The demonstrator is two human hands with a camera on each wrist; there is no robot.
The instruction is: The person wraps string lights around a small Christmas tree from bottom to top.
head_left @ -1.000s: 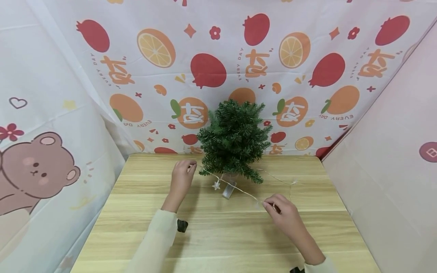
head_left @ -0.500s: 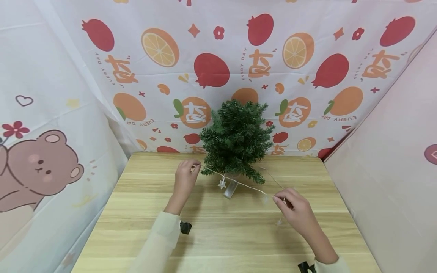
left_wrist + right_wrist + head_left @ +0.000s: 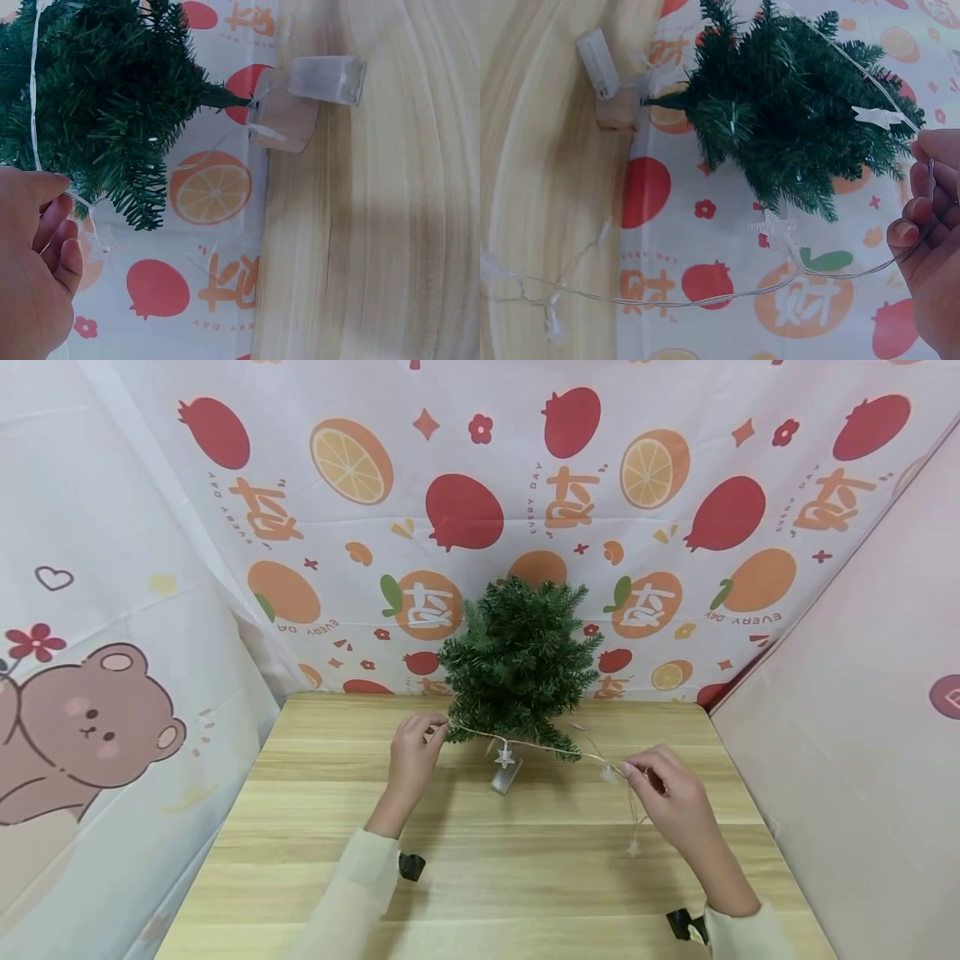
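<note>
A small green artificial Christmas tree [image 3: 521, 664] stands at the back of the table on a round wooden base [image 3: 289, 112]. Between the hands a thin string of star lights [image 3: 551, 748] is stretched across the front of the tree. My left hand [image 3: 415, 756] pinches it at the tree's left side, thumb against forefinger. To the right of the tree, my right hand [image 3: 671, 789] pinches the string's other part, and the rest hangs below toward the table. A clear star [image 3: 505, 756] dangles near the middle of the stretch. Another star [image 3: 877, 116] sits close to the right fingertips.
A clear battery box [image 3: 506, 777] lies against the tree's base on the wooden table [image 3: 480, 877]. Loose wire with small stars trails at the right. Behind the tree hangs a fruit-printed cloth [image 3: 465, 443]; cloth walls stand on both sides.
My right hand has moved to the right and away from me, drawing the string higher across the tree's lower front. My left hand has shifted slightly right, still pinching it.
</note>
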